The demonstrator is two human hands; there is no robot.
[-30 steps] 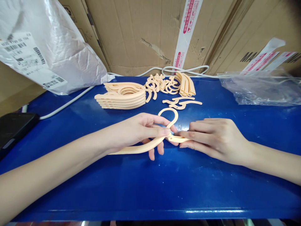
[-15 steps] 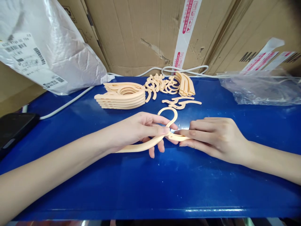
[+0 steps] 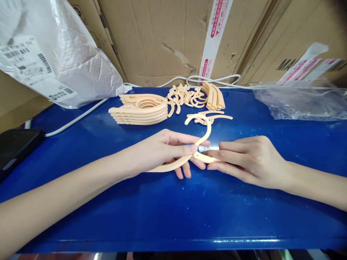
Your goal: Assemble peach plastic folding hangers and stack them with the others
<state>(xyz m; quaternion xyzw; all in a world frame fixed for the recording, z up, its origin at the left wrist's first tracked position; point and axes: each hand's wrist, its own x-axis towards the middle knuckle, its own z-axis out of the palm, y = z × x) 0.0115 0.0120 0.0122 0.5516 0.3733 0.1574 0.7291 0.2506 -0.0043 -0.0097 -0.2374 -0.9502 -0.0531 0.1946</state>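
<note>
My left hand (image 3: 173, 148) pinches a cream plastic hanger piece (image 3: 207, 131) near its middle, thumb on top. Its curved hook rises away from me, and one arm runs left under my wrist. Closed around a second cream hanger arm (image 3: 204, 158) is my right hand (image 3: 244, 157). The two pieces meet at a joint between my hands; fingers partly hide it. Beyond my hands lie a couple of loose hanger arms (image 3: 219, 117). A stack of folded cream hangers (image 3: 139, 117) sits behind my left hand.
Small curved hook pieces (image 3: 181, 94) and a bundle of hanger arms (image 3: 214, 96) lie at the back of the blue table (image 3: 162, 213). A phone (image 3: 20, 150), silver mailer bag (image 3: 78, 61), white cable (image 3: 78, 119), clear plastic bag (image 3: 300, 101) and cardboard boxes (image 3: 162, 32) surround it.
The hook piece has turned clockwise and shifted slightly right, its loop now overlapping the loose arms behind. My left hand moved a little right with it; my right hand stays almost still.
</note>
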